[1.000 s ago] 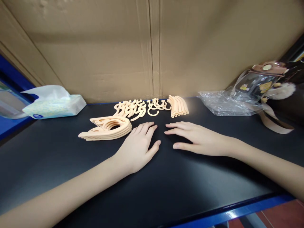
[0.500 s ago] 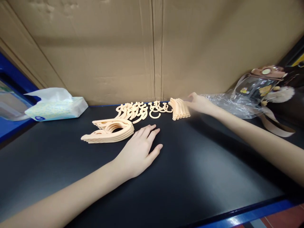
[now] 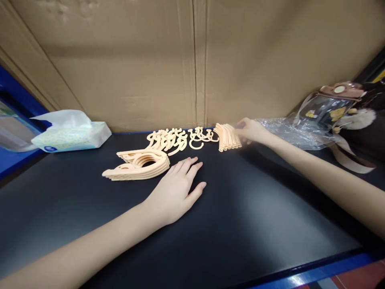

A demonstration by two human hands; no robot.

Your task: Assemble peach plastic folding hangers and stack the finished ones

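Observation:
My left hand (image 3: 176,188) lies flat on the black tabletop with its fingers spread and nothing in it. Just left of its fingertips is a neat stack of cream plastic clothes hanger pieces (image 3: 136,171), curved and layered. My right hand (image 3: 252,130) is at the right side of a row of cream, slightly bent tube-like hanger pieces (image 3: 227,138). Its thumb and fingers are a little apart, and the blurred fingertips are against or very near the outermost piece. Left of that row lie several loose hanger hooks (image 3: 197,145) and a group of curved hanger arms (image 3: 168,140).
A tissue pack (image 3: 72,136) stands at the back left. Crumpled clear plastic (image 3: 288,130) and a transparent bottle with a brown lid (image 3: 327,104) and strap are at the back right. A cardboard wall (image 3: 144,72) closes off the far side. The table edge (image 3: 315,269) is blue.
My right hand has shifted very slightly beside the row of tube-like pieces, and its lower fingers show more clearly. My left hand and the hanger pieces stay where they were.

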